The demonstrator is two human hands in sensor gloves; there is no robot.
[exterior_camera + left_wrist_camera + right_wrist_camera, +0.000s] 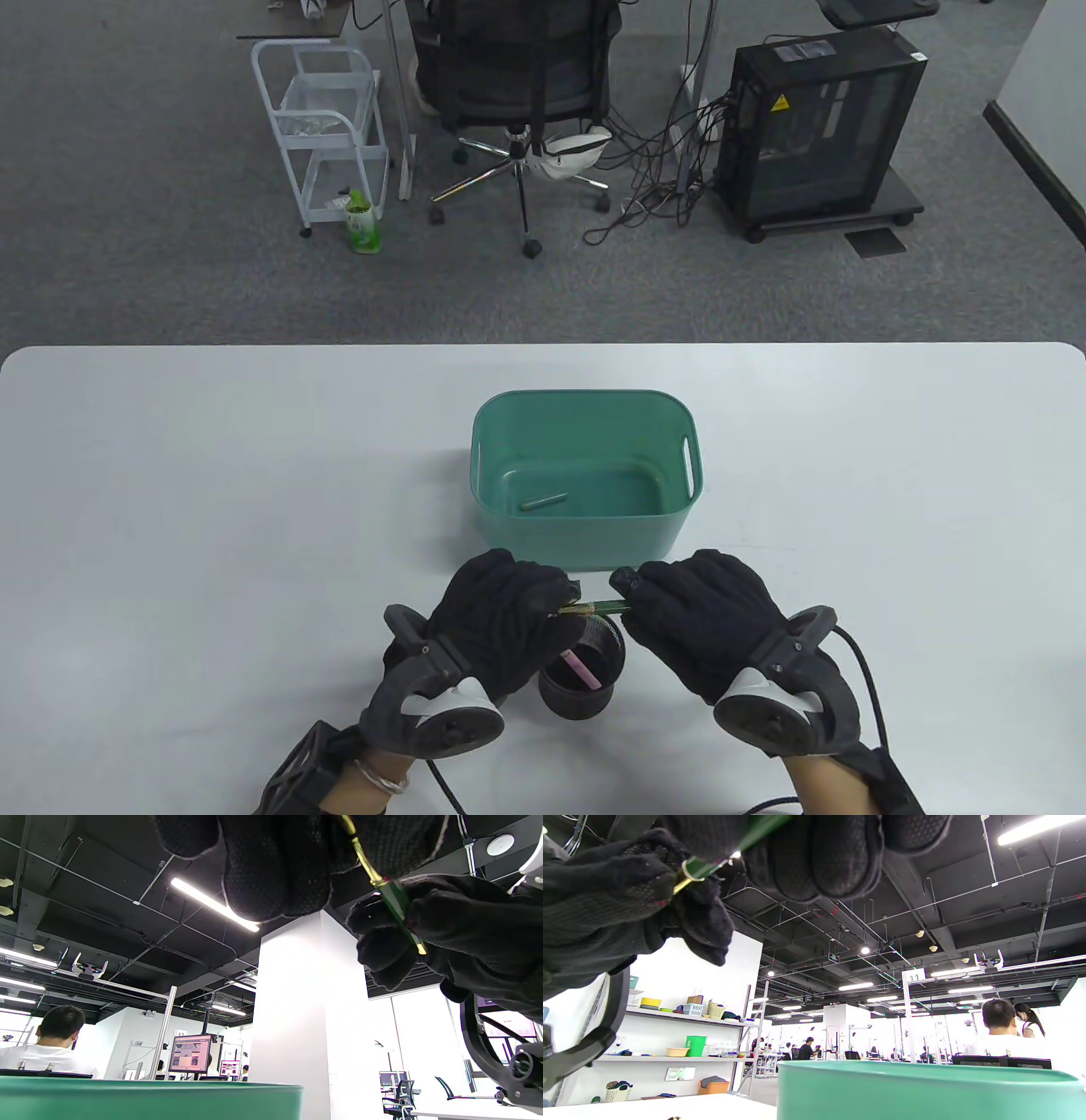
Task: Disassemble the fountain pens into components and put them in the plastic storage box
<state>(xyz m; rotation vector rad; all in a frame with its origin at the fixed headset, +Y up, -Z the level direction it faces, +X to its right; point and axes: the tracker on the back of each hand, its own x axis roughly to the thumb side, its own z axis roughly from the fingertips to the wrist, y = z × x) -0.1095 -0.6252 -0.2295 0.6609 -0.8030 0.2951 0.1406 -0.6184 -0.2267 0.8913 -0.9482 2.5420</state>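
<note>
1. Left hand (pixel 501 615) pinches the gold end of a green pen (pixel 596 607); its grip is closed on the pen.
2. Right hand (pixel 704 624) grips the pen's green end, at 3 o'clock from the left.
3. The pen hangs level above a black cup (pixel 581 679) holding a pink pen (pixel 581 668).
4. At 12 o'clock on the counter (pixel 212 475) sits the box (pixel 585 463), one green part (pixel 543 502) inside.
</note>
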